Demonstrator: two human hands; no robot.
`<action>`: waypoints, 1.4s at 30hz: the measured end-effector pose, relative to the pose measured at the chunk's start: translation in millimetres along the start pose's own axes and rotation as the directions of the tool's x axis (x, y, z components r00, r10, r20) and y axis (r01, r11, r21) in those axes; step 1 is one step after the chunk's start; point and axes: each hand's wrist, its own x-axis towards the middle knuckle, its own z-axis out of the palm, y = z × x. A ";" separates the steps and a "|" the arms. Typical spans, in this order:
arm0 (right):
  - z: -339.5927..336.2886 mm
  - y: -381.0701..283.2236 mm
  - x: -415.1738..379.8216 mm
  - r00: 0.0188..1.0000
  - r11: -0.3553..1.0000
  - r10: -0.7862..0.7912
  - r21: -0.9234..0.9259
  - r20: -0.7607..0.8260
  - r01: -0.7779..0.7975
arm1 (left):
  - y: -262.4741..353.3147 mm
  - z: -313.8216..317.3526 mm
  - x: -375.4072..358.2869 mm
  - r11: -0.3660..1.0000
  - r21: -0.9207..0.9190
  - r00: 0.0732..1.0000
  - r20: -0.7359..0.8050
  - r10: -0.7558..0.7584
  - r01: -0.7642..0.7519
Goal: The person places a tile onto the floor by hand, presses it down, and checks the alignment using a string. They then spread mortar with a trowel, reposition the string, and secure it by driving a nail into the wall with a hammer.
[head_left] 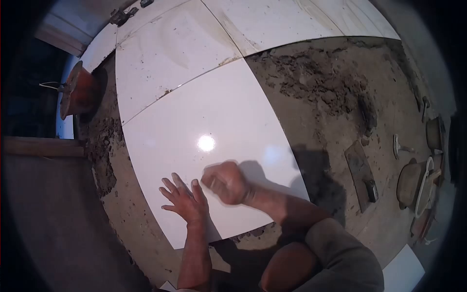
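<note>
A large glossy white floor tile (238, 109) lies in front of me on grey-brown mortar, its far edge meeting another white tile (165, 53). My left hand (187, 202) is over the near part of the tile with its fingers spread, holding nothing. Close to its right, my right hand (226, 182) is curled into a fist, slightly blurred, low over the tile surface with its shadow beside it. No tool shows in either hand. A lamp's bright reflection sits just beyond the hands.
Loose clumpy mortar (326, 78) covers the ground at the right. A flat trowel (359, 168) lies there, with a hammer-like tool (400, 147) and a bucket (411, 182) farther right. An orange-red bucket (82, 92) stands at the left, beyond a wooden sill (44, 147).
</note>
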 end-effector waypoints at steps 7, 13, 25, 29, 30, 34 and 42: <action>14.7 47.3 -13.2 0.813 0.840 0.504 -0.384 0.293 -0.383 | 0.6 1.9 -0.3 0.999 0.033 1.000 -0.025 -0.018 0.019; 0.1 18.7 -59.1 0.761 0.768 0.557 -0.556 0.334 -0.318 | 0.6 3.1 -3.2 1.000 0.005 1.000 -0.021 -0.015 0.015; -47.5 -40.2 -170.7 0.824 0.797 0.460 -0.563 0.332 -0.218 | -38.6 -1.7 -20.8 0.954 -0.262 0.989 -0.066 0.133 -0.146; -64.2 -49.2 -177.7 0.778 0.804 0.499 -0.539 0.383 -0.251 | -51.2 -6.8 -89.4 0.917 -0.368 0.987 -0.107 0.120 -0.151; -67.0 -49.7 -182.7 0.799 0.823 0.473 -0.512 0.372 -0.248 | -53.7 -7.3 -105.0 0.898 -0.414 0.988 -0.110 0.113 -0.149; -70.6 -56.2 -207.5 0.782 0.802 0.471 -0.566 0.408 -0.188 | -17.1 -38.3 -140.2 0.802 -0.597 0.997 0.034 0.063 -0.030; -73.0 -37.3 -259.6 0.760 0.729 0.199 -0.612 0.618 0.306 | 24.7 -58.9 -156.6 0.704 -0.684 0.928 0.109 0.357 -0.191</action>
